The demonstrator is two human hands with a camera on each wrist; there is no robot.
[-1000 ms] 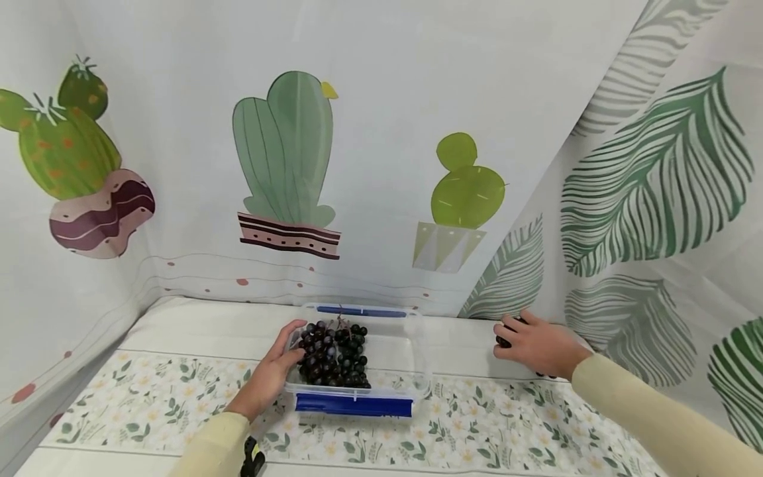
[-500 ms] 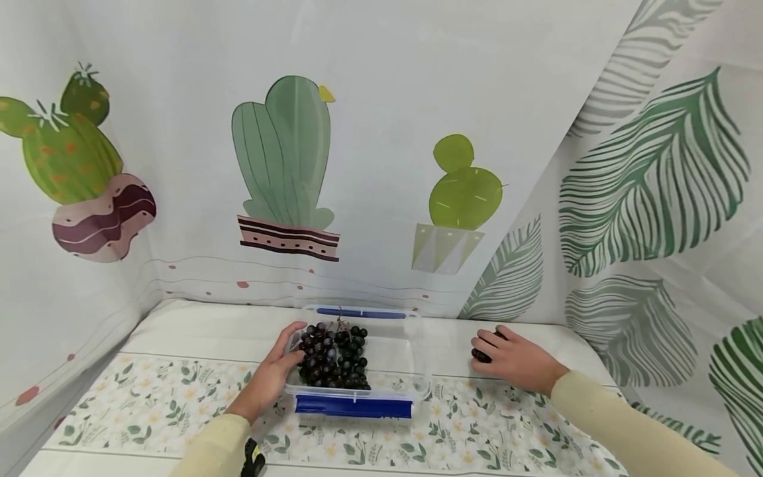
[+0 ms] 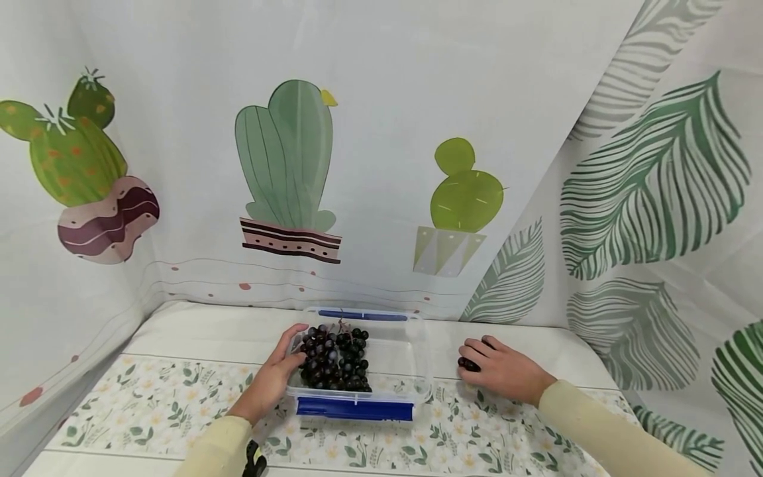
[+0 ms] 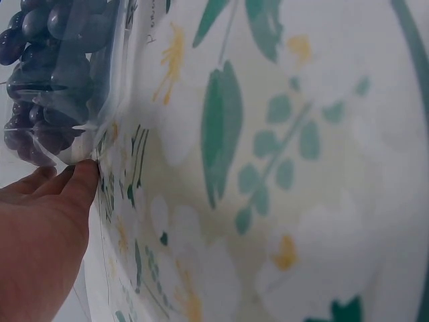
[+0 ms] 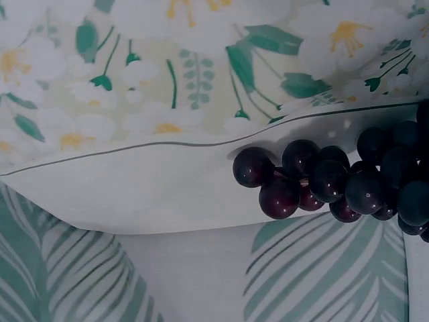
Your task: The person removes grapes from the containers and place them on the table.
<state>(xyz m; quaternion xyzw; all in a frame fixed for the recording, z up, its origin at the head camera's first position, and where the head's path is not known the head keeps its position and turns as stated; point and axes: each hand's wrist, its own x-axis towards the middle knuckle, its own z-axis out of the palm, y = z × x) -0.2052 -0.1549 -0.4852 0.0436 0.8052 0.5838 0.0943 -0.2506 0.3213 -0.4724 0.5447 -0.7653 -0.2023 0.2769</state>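
Note:
A clear plastic container (image 3: 393, 358) with blue clips holds dark grapes (image 3: 334, 361) in its left part. My left hand (image 3: 271, 377) grips the container's left wall, thumb at the near side by the grapes. In the left wrist view the fingers of that hand (image 4: 50, 235) touch the container's clear wall (image 4: 114, 74). Right of the container, my right hand (image 3: 507, 371) holds another dark bunch (image 3: 469, 364), mostly covered by the fingers. The right wrist view shows grapes (image 5: 328, 178) at its right side, with the hand out of sight.
A white and floral cloth (image 3: 155, 404) covers the surface. Behind it hangs a pale backdrop (image 3: 381, 165) with printed cacti, and leaf-printed fabric (image 3: 656, 185) rises on the right. A black and yellow item (image 3: 254, 458) sits by the left sleeve.
My right hand has moved left, closer to the container, with the bunch in its grip. The left hand and container stay in place, while the head view shifts slightly.

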